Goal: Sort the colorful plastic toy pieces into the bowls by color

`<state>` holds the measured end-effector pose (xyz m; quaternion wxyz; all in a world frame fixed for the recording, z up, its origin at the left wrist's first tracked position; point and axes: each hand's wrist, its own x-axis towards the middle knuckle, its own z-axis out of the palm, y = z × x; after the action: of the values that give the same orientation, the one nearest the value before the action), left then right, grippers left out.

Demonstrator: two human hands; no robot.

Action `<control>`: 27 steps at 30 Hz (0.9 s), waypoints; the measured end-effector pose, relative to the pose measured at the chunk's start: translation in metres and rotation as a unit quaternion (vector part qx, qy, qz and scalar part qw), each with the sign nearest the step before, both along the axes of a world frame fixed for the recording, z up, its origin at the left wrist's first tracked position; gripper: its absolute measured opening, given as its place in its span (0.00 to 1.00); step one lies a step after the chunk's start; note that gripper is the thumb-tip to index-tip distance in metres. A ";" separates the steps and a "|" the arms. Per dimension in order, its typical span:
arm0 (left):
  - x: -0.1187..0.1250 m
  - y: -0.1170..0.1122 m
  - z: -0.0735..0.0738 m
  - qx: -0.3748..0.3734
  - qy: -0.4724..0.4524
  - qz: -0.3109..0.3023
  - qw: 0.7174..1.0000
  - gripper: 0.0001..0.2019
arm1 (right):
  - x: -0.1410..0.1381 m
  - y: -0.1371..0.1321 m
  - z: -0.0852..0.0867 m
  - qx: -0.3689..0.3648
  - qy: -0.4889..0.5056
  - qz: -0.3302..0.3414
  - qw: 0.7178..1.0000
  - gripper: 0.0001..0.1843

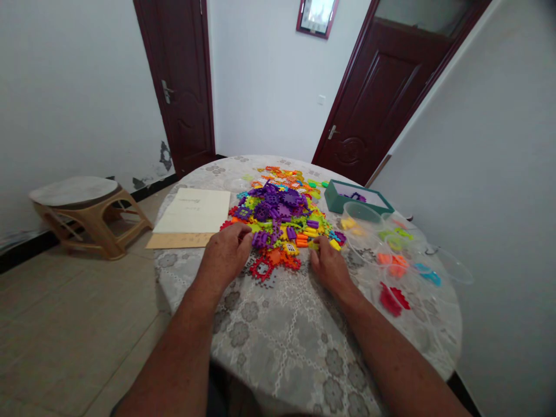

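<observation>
A heap of small plastic interlocking pieces (pixel 282 211), purple, yellow, green, orange and red, lies in the middle of a round table (pixel 278 336) covered with a grey flowered cloth. My left hand (pixel 226 252) rests at the heap's near left edge, fingers curled down onto the pieces. My right hand (pixel 329 263) sits at the heap's near right edge, fingertips bent among yellow and green pieces. What either hand holds is hidden. Red pieces (pixel 266 267) lie between the two hands.
Several clear plastic tubs (pixel 393 255) with pieces sorted by colour stand at the right, beside a teal box (pixel 356 196). A cream sheet on brown card (pixel 191 217) lies at the left. A stool (pixel 87 211) stands on the floor at left. Two dark doors behind.
</observation>
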<state>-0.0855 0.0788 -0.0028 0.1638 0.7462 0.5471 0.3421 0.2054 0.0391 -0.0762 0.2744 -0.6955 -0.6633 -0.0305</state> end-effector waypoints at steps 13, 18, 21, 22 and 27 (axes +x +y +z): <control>0.033 -0.011 -0.011 -0.092 -0.089 -0.156 0.979 0.19 | -0.031 -0.012 0.011 -0.049 0.443 0.194 0.874 0.20; 0.038 -0.015 -0.009 -0.080 -0.061 -0.197 0.975 0.10 | -0.027 -0.016 0.015 -0.073 0.373 0.223 0.898 0.17; 0.035 -0.011 -0.007 -0.068 -0.050 -0.158 0.984 0.10 | -0.016 -0.019 0.022 -0.052 0.217 0.215 0.951 0.14; 0.033 -0.009 -0.008 -0.067 -0.052 -0.142 0.986 0.10 | -0.013 -0.020 0.023 -0.049 0.155 0.218 0.962 0.14; 0.019 0.001 -0.010 -0.074 -0.079 -0.058 0.992 0.12 | -0.010 -0.020 0.019 -0.073 -0.037 0.234 0.969 0.17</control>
<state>-0.0664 0.0799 -0.0131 0.2812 0.7332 0.5117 0.3487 0.1951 0.0192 -0.0571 0.1978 -0.5374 -0.8178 0.0577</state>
